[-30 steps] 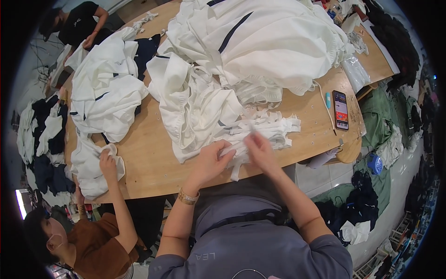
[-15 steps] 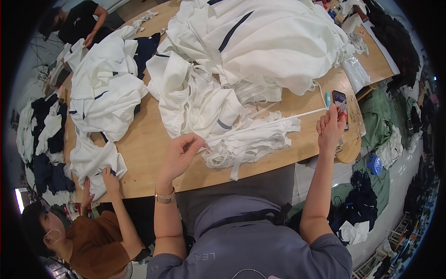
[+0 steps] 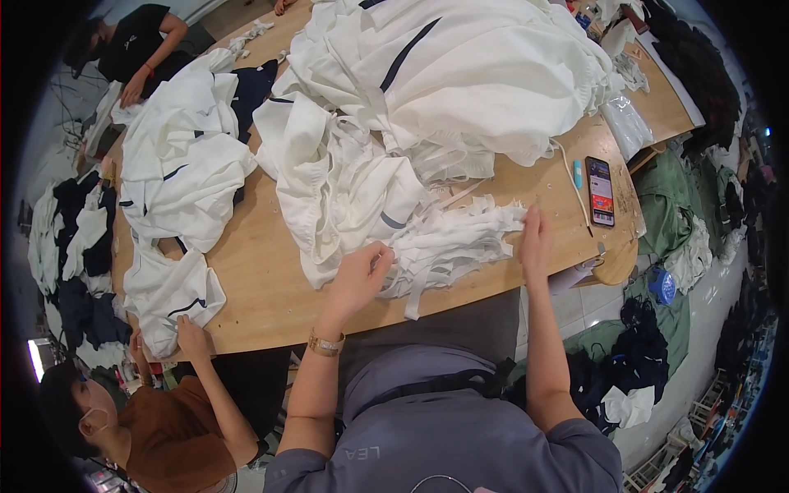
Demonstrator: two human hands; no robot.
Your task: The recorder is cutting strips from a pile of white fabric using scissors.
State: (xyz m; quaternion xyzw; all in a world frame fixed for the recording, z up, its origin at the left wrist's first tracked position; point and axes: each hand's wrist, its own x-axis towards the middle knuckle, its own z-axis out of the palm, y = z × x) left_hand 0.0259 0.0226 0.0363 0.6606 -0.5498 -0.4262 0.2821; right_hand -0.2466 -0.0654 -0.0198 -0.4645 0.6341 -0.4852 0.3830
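Observation:
A pile of white fabric strips point(image 3: 452, 251) lies near the front edge of the table. My left hand point(image 3: 357, 275), a gold watch on its wrist, is at the pile's left end with thumb and fingers pinched on a white strip. At the right end, my right hand point(image 3: 536, 246) is closed with its fingertips at the strip's other end. Between my hands the strip lies along the top of the pile and blends in with the others. Behind the pile, white garments point(image 3: 353, 197) with gathered edges and dark trim are heaped.
A large white garment heap point(image 3: 493, 74) fills the table's far side. Right of my right hand lie a phone point(image 3: 601, 193), a turquoise-capped tool point(image 3: 578, 174) and a white cord point(image 3: 575, 181). At left, a co-worker in brown point(image 3: 177, 427) handles a white garment point(image 3: 173, 296); another person point(image 3: 136, 49) works farther back.
Both hands have come down and closer together. The strip, stretched taut above the pile before, now rests on it. My right hand moved left, uncovering the phone.

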